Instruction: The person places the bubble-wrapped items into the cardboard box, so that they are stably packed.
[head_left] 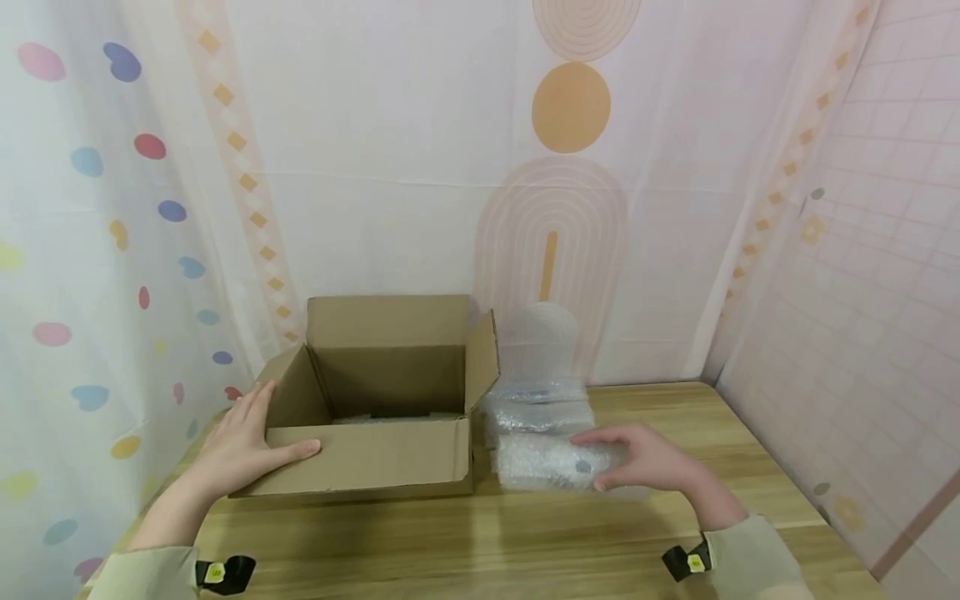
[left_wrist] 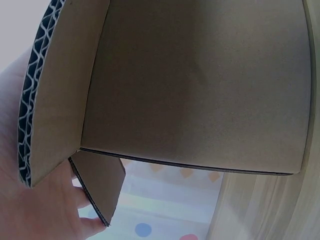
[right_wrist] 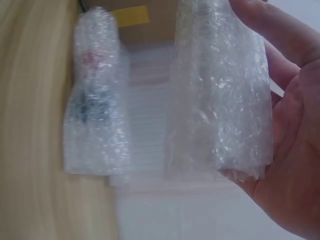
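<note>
Here right hand [head_left: 645,458] is gripping a bubble-wrapped item [head_left: 555,462] at 3 o'clock of the cardboard box [head_left: 375,454]; slick wrap risks slipping. Left hand [head_left: 240,446], fingers flat, is bracing the box.

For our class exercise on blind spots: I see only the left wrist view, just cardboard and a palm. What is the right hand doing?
Observer: The right hand grips a bubble-wrapped bundle just right of the cardboard box.
Operator: Is that the only bundle?
Observer: No, a second bundle in bubble wrap sits just behind it.
Operator: Is the box open on top?
Observer: Yes, its flaps stand up; the left hand rests flat, fingers straight, on the front left corner.
</note>
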